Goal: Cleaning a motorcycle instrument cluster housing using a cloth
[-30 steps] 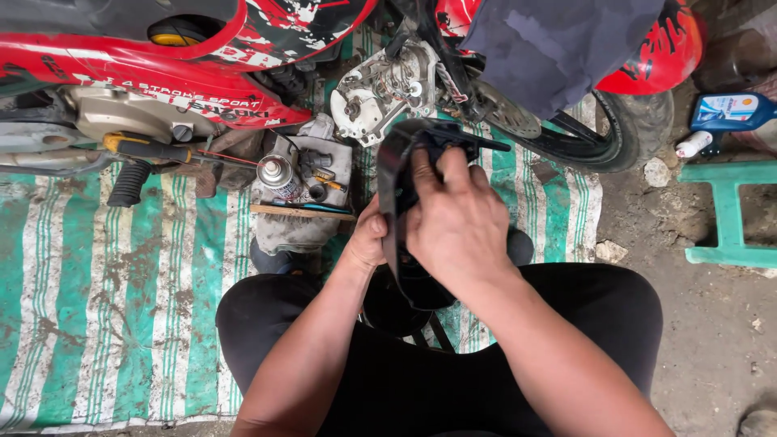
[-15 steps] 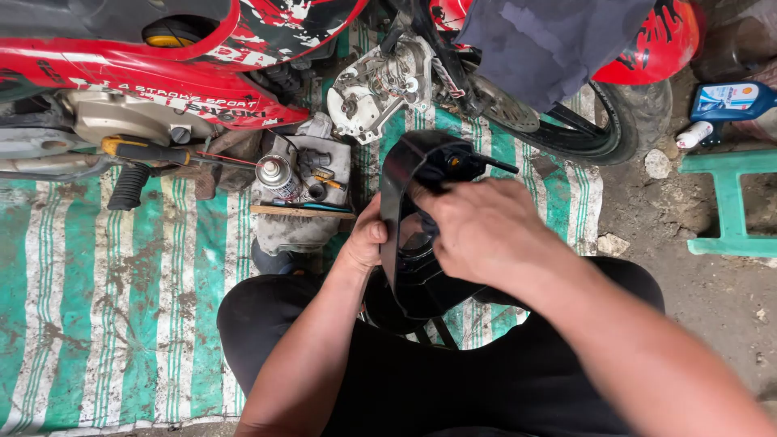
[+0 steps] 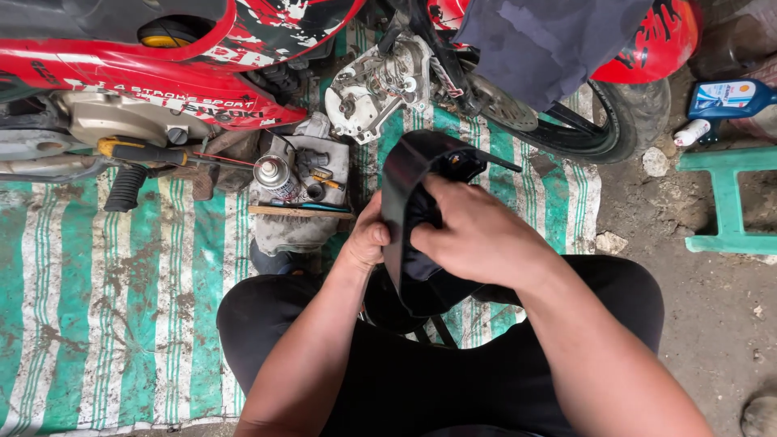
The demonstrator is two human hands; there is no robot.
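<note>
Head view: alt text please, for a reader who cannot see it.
Both hands, left hand and right hand, grip a black plastic cover over the lap. A red motorcycle stands ahead on a green striped tarp.

A green-and-white striped tarpaulin (image 3: 97,324) covers most of the ground, smeared with mud and grease. To its right lies bare dirt floor (image 3: 712,324), grey-brown and scattered with small stones. A red motorcycle (image 3: 162,73) stands across the top of the view, its rear tyre (image 3: 631,121) resting where the tarpaulin meets the dirt. A dark grey cloth (image 3: 550,48) hangs over the machine near the tyre. A green plastic stool (image 3: 728,202) stands on the dirt at the right edge, and just beyond it a blue oil bottle (image 3: 732,99) lies on its side. Soft, even daylight falls over everything, casting no hard shadows.
</note>
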